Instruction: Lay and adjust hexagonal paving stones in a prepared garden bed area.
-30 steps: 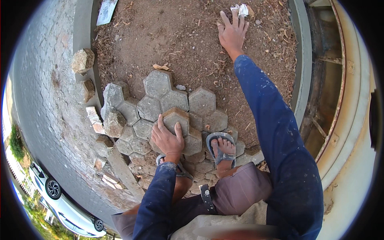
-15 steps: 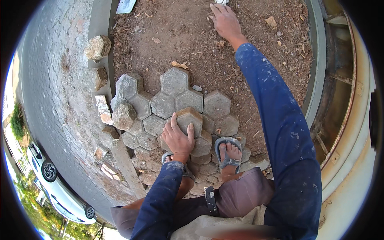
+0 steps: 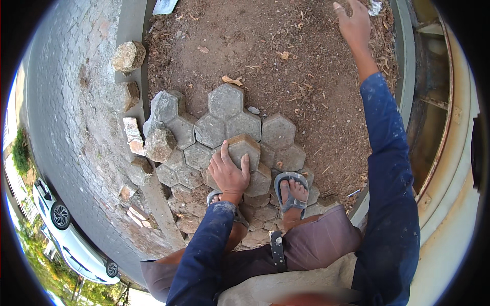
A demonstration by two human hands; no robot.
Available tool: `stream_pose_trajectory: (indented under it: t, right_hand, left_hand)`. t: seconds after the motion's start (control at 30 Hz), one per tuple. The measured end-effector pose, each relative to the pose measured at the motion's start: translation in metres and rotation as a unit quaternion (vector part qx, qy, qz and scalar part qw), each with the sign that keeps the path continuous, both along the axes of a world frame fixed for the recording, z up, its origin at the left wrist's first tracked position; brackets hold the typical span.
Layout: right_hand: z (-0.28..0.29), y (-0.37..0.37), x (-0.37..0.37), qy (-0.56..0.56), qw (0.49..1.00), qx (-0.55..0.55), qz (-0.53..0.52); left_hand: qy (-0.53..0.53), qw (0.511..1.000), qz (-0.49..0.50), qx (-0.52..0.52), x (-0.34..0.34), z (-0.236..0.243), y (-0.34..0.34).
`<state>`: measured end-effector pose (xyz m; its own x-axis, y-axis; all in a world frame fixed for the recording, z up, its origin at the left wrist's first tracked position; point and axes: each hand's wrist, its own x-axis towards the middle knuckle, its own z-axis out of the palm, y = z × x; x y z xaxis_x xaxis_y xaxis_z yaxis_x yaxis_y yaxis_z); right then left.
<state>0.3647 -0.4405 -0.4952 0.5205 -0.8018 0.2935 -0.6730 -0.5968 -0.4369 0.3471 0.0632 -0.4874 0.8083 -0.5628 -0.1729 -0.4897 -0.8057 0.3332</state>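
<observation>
My left hand (image 3: 229,173) lies on a grey hexagonal paving block (image 3: 243,150), fingers stretched and thumb apart. That block sits raised on other hexagonal pavers (image 3: 209,130). Up at the far right, my right hand (image 3: 354,25) is over bare soil, its fingers apart and partly cut off by the frame's top edge. Just right of those fingers is a crumpled whitish scrap (image 3: 375,7), apart from the hand. A lone paver (image 3: 278,131) lies right of the cluster's top.
Rough loose blocks (image 3: 128,56) line the concrete kerb (image 3: 133,25) on the left. My sandalled foot (image 3: 292,193) stands on the pavers. A rusty curved metal structure (image 3: 439,153) borders the right. A white car (image 3: 71,234) is at the far left.
My right hand has moved right across the soil, and the whitish scrap has shifted right, from beside the fingers to near the right kerb. My left hand stays on the paving block.
</observation>
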Motion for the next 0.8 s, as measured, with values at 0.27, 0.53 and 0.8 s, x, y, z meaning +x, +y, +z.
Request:
stream_pose_trajectory:
  t: [0.27, 0.53, 0.8]
  right_hand:
    - [0.017, 0.372, -0.148, 0.023, 0.869, 0.321, 0.376]
    - [0.013, 0.419, -0.169, 0.181, 0.874, 0.149, 0.427]
    - [0.028, 0.404, -0.169, 0.109, 0.855, 0.281, 0.423]
  left_hand:
    - [0.051, 0.998, -0.027, 0.018, 0.006, 0.0, 0.008]
    - [0.13, 0.927, -0.345, 0.059, 0.051, 0.044, 0.069]
    - [0.114, 0.928, -0.34, 0.103, 0.041, 0.05, 0.044]
